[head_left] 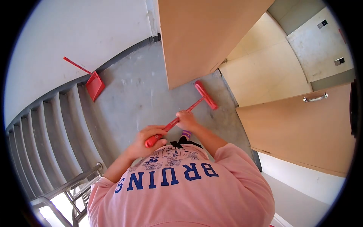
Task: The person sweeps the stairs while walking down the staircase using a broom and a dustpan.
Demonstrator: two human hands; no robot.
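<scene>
A red broom slants from my body out to the floor, its bristled head resting on the grey concrete by the corner of a wooden door. My left hand is wrapped round the thick top end of the handle. Farther down the same handle, my right hand is closed round it. A red dustpan with a long handle stands at the far left, its handle leaning towards the white wall near the top of the stairs.
Grey stairs with a metal railing lie on the left. One wooden door stands ahead, and another door with a metal handle is on the right. Wall switches show at the upper right.
</scene>
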